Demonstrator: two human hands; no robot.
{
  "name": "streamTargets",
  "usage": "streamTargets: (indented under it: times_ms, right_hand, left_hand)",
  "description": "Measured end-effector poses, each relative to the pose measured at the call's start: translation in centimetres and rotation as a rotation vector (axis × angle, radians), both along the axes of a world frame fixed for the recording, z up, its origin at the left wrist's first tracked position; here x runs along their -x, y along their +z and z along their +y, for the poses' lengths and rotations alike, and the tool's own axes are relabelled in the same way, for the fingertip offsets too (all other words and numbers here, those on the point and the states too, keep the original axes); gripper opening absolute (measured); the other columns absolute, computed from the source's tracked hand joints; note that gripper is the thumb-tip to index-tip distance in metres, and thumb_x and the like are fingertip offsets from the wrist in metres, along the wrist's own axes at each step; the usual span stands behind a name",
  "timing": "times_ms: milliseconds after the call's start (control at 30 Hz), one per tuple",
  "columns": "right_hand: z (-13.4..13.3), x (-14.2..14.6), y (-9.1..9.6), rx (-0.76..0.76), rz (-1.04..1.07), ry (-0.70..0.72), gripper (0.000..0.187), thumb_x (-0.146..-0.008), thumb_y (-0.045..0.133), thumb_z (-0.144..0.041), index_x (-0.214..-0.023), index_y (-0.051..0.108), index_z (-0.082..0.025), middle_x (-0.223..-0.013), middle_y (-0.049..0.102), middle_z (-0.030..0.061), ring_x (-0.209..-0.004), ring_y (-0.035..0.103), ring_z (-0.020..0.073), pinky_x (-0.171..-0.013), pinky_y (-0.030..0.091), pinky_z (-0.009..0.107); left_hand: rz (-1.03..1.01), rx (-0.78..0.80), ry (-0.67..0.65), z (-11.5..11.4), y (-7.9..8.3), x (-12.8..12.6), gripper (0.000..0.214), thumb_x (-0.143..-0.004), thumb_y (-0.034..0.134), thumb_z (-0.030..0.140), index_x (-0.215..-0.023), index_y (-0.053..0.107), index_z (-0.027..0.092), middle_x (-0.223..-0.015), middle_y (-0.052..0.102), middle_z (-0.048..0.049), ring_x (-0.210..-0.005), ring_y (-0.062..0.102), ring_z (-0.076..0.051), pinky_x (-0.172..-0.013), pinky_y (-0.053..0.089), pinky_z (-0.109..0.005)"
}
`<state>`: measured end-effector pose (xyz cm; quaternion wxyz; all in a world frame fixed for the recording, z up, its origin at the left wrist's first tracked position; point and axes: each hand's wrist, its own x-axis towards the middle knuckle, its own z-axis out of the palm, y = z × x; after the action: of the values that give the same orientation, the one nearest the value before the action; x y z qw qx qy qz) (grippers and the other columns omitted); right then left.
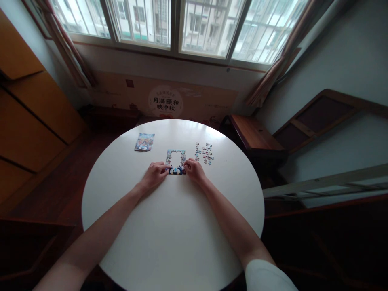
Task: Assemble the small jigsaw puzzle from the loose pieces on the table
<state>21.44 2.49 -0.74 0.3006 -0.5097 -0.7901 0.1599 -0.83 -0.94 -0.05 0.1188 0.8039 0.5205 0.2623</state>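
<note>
A small jigsaw puzzle [176, 158] lies on the round white table [169, 226], its border assembled and its middle bare. My left hand [155, 173] rests at the puzzle's lower left corner, fingers curled and pressed on the edge pieces. My right hand [194, 169] sits at the lower right corner, fingers bent down onto the pieces there. What the fingertips pinch is too small to make out. Loose puzzle pieces [205, 153] lie scattered just right of the frame. A printed reference picture [144, 142] lies further left.
A wooden bench [253, 137] stands beyond the table on the right. A printed cardboard panel [165, 101] leans under the window. Wooden cabinets [27, 117] fill the left side, and a framed board [324, 117] leans on the right wall.
</note>
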Motion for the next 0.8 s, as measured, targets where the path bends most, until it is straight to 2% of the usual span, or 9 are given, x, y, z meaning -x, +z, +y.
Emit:
streamTargets:
  times_ms: [433, 667, 800]
  right_hand:
    - [0.00, 0.03, -0.11, -0.019, -0.021, 0.000, 0.022, -0.080, 0.049, -0.012, -0.073, 0.068, -0.020, -0.079, 0.063, 0.0021, -0.071, 0.055, 0.0141, -0.066, 0.037, 0.022]
    - [0.07, 0.01, -0.23, -0.025, -0.018, -0.005, 0.022, -0.081, 0.050, -0.012, -0.073, 0.069, -0.021, -0.079, 0.063, 0.0020, -0.070, 0.055, 0.0141, -0.066, 0.038, 0.023]
    - [0.11, -0.03, -0.24, -0.045, 0.013, 0.012, 0.020, -0.080, 0.050, -0.012, -0.074, 0.068, -0.021, -0.078, 0.062, 0.0017, -0.072, 0.055, 0.0144, -0.068, 0.039, 0.024]
  left_hand:
    - [0.011, -0.017, -0.007, -0.05, 0.01, -0.01, 0.021, -0.087, 0.058, 0.022, -0.099, 0.074, 0.022, -0.079, 0.068, -0.0023, -0.071, 0.059, -0.015, -0.075, 0.040, -0.029]
    - [-0.013, -0.014, -0.010, 0.00, 0.01, 0.00, 0.029, -0.085, 0.060, 0.022, -0.113, 0.069, 0.020, -0.080, 0.069, -0.0015, -0.071, 0.060, -0.015, -0.074, 0.042, -0.028]
    - [0.038, -0.028, -0.016, -0.05, 0.04, -0.03, 0.030, -0.086, 0.059, 0.023, -0.114, 0.069, 0.021, -0.085, 0.069, -0.0031, -0.075, 0.060, -0.016, -0.076, 0.041, -0.029]
